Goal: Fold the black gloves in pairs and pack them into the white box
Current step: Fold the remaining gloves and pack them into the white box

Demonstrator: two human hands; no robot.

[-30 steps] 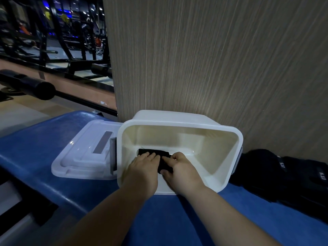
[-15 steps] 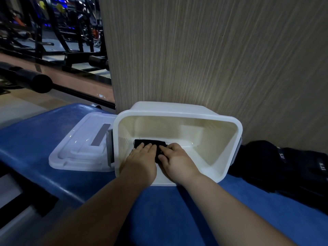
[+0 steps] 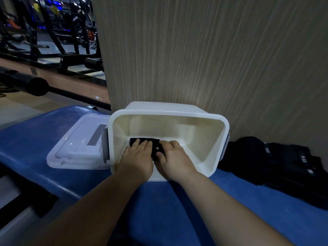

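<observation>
A gym: weight racks (image 3: 58, 41) (dimly lit) behind a blue padded bench (image 3: 44, 139).

Box (image 3: 168, 110) sits on the bench (image 3: 159, 201), w/ the wall panel (image 3: 195, 59) right behind it. Lid (image 3: 76, 153) lies flat on the bench just L of the box. Inside the box, near-L part of its bottom: folded glove pair (image 3: 156, 148), both hands on top (left hand (image 3: 138, 157) on its L part, right hand (image 3: 174, 158) on its R). Glove pile (image 3: 284, 166) lies just R of the box. Gym racks (image 3: 53, 32) stand well behind the box, to its L.
</observation>
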